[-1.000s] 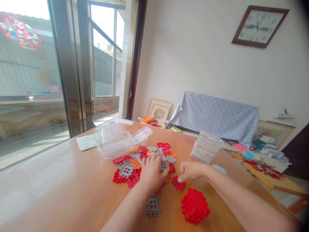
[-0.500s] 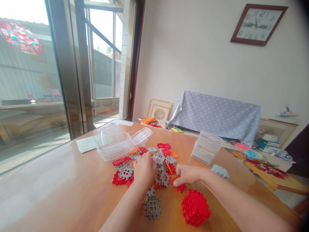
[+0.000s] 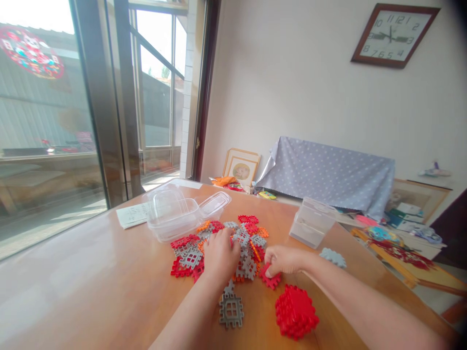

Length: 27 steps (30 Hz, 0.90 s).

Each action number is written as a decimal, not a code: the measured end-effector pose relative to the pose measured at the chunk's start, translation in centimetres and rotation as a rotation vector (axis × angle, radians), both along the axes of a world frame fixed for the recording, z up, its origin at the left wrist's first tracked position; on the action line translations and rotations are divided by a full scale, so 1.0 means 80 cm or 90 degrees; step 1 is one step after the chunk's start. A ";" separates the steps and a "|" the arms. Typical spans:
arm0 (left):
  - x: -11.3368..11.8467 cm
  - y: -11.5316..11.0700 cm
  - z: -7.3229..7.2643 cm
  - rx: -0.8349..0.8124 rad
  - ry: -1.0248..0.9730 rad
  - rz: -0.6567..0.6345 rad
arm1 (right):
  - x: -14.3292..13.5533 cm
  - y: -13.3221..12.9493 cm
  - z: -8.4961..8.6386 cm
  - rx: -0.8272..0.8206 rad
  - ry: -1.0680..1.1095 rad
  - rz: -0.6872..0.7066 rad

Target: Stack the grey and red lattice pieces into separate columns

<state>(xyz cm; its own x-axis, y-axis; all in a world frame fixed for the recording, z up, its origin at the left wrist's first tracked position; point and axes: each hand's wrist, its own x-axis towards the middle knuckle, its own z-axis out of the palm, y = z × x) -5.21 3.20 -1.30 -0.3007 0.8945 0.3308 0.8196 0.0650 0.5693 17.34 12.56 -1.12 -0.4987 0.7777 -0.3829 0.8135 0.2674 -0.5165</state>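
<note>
My right hand pinches a red notched interlocking tile between thumb and fingers, low over the table just right of the pile. My left hand lies over the pile of mixed tiles, red, grey and orange, many with window-like cutouts. Its fingers are curled down; a bit of red shows beside the thumb, but what the fingertips grip is hidden. A neat stack of red tiles stands nearest me, below my right hand. Left of it lies a dark grey window tile.
Clear plastic containers and a paper sheet sit behind the pile on the wooden table. At the right stand a clear box and a pale grey stack of tiles, beside my right forearm.
The red tile at my right hand has turned a little and shows more of its face. My left hand stays almost still on the pile.
</note>
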 end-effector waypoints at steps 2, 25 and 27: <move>0.000 0.000 0.000 -0.003 -0.003 -0.006 | 0.001 0.001 0.008 -0.016 0.032 -0.003; 0.012 -0.011 -0.006 -0.015 0.066 -0.171 | -0.025 0.029 0.013 0.032 0.167 0.044; 0.011 -0.010 -0.008 -0.030 0.081 -0.180 | -0.023 0.035 0.009 0.018 0.182 -0.007</move>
